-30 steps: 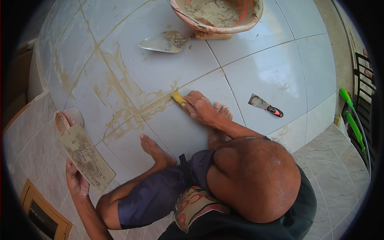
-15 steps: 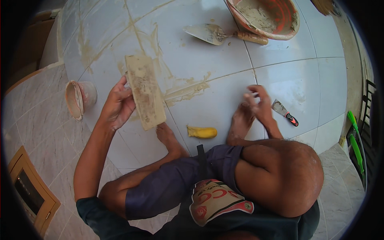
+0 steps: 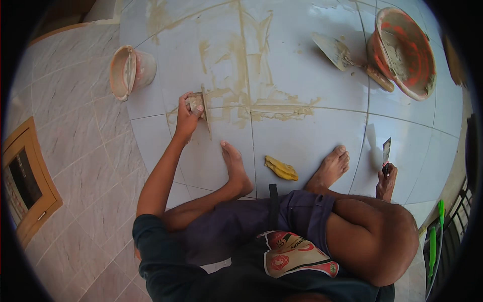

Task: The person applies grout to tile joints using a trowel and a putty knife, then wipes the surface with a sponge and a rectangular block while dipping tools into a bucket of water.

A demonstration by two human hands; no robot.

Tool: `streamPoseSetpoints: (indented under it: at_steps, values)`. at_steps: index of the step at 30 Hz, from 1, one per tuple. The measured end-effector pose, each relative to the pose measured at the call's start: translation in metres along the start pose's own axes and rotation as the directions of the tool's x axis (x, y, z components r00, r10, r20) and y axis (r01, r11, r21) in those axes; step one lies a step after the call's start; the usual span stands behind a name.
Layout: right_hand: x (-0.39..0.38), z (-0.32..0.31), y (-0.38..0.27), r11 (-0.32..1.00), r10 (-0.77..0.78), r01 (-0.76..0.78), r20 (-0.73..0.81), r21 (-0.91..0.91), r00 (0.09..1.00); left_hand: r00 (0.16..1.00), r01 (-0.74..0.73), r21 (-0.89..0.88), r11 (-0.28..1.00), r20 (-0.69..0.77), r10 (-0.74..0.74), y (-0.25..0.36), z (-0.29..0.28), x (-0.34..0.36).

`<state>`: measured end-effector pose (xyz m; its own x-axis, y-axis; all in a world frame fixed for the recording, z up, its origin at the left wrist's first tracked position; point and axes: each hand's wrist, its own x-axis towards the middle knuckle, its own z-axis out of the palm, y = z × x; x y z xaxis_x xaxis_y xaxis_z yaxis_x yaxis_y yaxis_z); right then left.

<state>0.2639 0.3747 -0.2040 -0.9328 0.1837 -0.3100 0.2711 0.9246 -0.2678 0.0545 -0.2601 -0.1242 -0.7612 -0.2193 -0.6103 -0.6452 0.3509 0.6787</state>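
My left hand (image 3: 186, 121) is closed on the handle block of a grout float (image 3: 206, 116), whose plate now stands nearly edge-on to the view. The float is over the tiles left of the smeared beige grout (image 3: 282, 111); whether it touches the floor I cannot tell. On the far right, my right hand (image 3: 386, 185) grips a putty knife (image 3: 386, 150) by its black and red handle, blade pointing away from me and raised off the tile. A folded yellow cloth or sponge (image 3: 280, 168) lies between my bare feet.
A pointed trowel (image 3: 334, 52) with a wooden handle rests against an orange-red basin (image 3: 402, 55) holding grey-beige mortar. At the left stands a small mortar-stained bucket (image 3: 146, 70). A wooden-framed panel (image 3: 48, 189) is at the left edge, green items (image 3: 432, 246) at the right.
My right hand has taken the putty knife off the floor and lifted it. My left hand has turned the float from face-on to edge-on. The whole view has swung left.
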Motion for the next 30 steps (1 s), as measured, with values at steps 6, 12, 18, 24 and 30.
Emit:
streamPoseSetpoints:
  at_steps: [6, 12, 18, 24, 30]
  values:
    - [0.047, -0.045, -0.096, 0.774, -0.027, -0.055, 0.120, 0.631, 0.992, 0.892, -0.009, 0.525, 0.851, -0.380, 0.243, -0.052, -0.009, 0.023]
    - [0.068, -0.048, -0.126, 0.747, -0.178, 0.031, 0.156, 0.664, 0.972, 0.940, -0.149, 0.547, 0.824, -0.179, 0.290, -0.001, 0.127, -0.007]
    - [0.075, -0.044, -0.151, 0.704, -0.209, -0.038, 0.258, 0.709, 0.943, 0.909, -0.394, 0.454, 0.799, 0.064, 0.411, 0.037, 0.235, -0.025]
    - [0.080, -0.052, -0.158, 0.671, -0.200, -0.062, 0.261, 0.739, 0.945, 0.910, -0.329, 0.213, 0.920, -0.188, 0.369, 0.031, 0.181, -0.008]
    - [0.080, -0.060, -0.143, 0.705, -0.151, -0.079, 0.258, 0.705, 0.954, 0.717, -0.018, 0.346, 0.938, -0.649, 0.254, -0.082, -0.058, 0.030]
